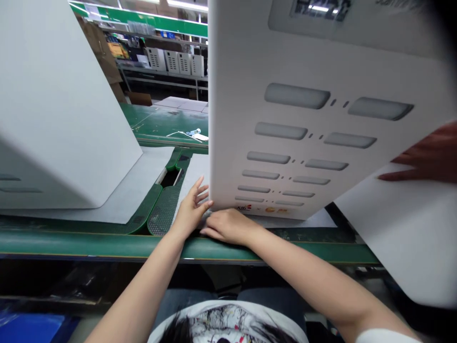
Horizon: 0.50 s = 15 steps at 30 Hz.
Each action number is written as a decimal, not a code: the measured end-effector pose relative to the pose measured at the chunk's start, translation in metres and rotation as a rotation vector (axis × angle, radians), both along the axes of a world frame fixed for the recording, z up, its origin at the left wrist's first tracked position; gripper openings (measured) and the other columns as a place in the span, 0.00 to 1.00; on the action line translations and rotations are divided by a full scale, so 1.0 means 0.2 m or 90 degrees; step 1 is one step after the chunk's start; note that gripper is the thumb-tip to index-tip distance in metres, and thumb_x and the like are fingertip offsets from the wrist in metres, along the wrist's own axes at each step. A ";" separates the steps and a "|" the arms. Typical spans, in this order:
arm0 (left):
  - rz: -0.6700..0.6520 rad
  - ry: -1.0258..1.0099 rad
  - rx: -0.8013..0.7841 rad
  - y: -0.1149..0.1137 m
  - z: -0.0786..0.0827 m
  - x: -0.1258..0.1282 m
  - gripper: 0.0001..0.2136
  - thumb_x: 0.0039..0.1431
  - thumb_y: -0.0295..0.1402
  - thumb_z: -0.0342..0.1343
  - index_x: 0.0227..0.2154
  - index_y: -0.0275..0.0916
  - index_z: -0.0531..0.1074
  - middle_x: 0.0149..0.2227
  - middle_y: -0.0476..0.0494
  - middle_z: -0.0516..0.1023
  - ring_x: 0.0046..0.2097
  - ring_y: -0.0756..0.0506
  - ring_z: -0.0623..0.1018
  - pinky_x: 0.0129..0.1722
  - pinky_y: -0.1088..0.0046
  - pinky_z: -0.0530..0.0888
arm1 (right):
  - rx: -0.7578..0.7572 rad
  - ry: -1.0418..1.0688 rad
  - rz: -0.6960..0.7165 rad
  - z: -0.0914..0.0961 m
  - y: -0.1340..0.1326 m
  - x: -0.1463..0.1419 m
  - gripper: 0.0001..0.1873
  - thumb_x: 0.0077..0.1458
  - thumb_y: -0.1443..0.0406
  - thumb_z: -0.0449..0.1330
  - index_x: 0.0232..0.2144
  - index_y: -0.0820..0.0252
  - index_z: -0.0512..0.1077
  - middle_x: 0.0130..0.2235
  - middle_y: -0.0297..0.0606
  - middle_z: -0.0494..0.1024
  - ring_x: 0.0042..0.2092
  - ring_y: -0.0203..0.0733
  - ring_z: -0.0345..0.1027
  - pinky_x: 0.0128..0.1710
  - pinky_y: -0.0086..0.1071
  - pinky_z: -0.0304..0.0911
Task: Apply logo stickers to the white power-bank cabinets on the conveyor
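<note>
A large white panel with rows of embossed oblong recesses stands tilted in front of me, and a small printed logo sits near its lower edge. My left hand has its fingers spread, with the fingertips at the panel's lower left corner. My right hand lies low along the panel's bottom edge, its fingertips partly hidden under it. A co-worker's hand rests on the panel's right side, above a white sheet. Another white panel stands tilted at the left.
A green workbench edge runs across in front of me. Pale sheets lie on the green mat, with a dark slot, a cable and a small item beyond. Shelves of white perforated boxes stand far back.
</note>
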<state>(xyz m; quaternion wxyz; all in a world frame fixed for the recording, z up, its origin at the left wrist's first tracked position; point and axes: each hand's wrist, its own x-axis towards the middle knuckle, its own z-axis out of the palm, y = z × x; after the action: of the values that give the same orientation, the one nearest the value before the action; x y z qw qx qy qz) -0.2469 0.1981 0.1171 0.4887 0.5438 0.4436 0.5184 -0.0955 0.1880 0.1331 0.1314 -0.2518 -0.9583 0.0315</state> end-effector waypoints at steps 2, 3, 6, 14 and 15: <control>0.022 0.027 0.002 0.00 0.00 0.00 0.39 0.47 0.32 0.58 0.62 0.35 0.47 0.56 0.29 0.63 0.54 0.40 0.70 0.54 0.55 0.67 | -0.025 -0.039 -0.266 0.01 -0.09 0.15 0.19 0.58 0.54 0.54 0.24 0.63 0.72 0.27 0.39 0.76 0.30 0.41 0.70 0.25 0.30 0.55; 0.024 0.041 0.003 -0.01 0.00 0.01 0.38 0.48 0.32 0.58 0.61 0.36 0.49 0.55 0.30 0.64 0.54 0.40 0.70 0.53 0.55 0.68 | -0.033 -0.063 -0.402 0.02 -0.12 0.23 0.20 0.59 0.54 0.54 0.23 0.63 0.72 0.26 0.40 0.76 0.29 0.43 0.70 0.24 0.31 0.53; 0.018 0.089 0.021 -0.02 0.01 0.03 0.31 0.51 0.31 0.54 0.59 0.37 0.54 0.55 0.33 0.65 0.54 0.41 0.70 0.52 0.57 0.69 | -0.080 -0.115 -0.635 0.03 -0.18 0.42 0.26 0.62 0.54 0.47 0.25 0.65 0.74 0.25 0.48 0.75 0.28 0.50 0.71 0.22 0.32 0.51; 0.014 0.138 0.032 -0.05 0.06 0.06 0.29 0.53 0.31 0.51 0.58 0.33 0.55 0.57 0.35 0.64 0.56 0.41 0.68 0.53 0.59 0.69 | -0.284 -0.082 -0.783 0.06 -0.12 0.43 0.32 0.61 0.46 0.40 0.33 0.60 0.76 0.31 0.45 0.76 0.40 0.51 0.70 0.40 0.39 0.61; 0.012 0.137 0.034 -0.04 0.06 0.06 0.29 0.53 0.31 0.51 0.58 0.33 0.55 0.57 0.35 0.64 0.56 0.41 0.68 0.53 0.59 0.69 | -0.291 -0.077 -0.781 0.06 -0.12 0.43 0.31 0.61 0.47 0.41 0.32 0.59 0.77 0.29 0.43 0.76 0.40 0.50 0.70 0.41 0.38 0.61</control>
<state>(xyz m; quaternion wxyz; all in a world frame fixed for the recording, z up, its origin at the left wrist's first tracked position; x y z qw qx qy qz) -0.2358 0.1893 0.1284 0.4187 0.6046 0.4849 0.4733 -0.0093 0.1647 0.1447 0.0148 -0.7755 -0.6156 0.1393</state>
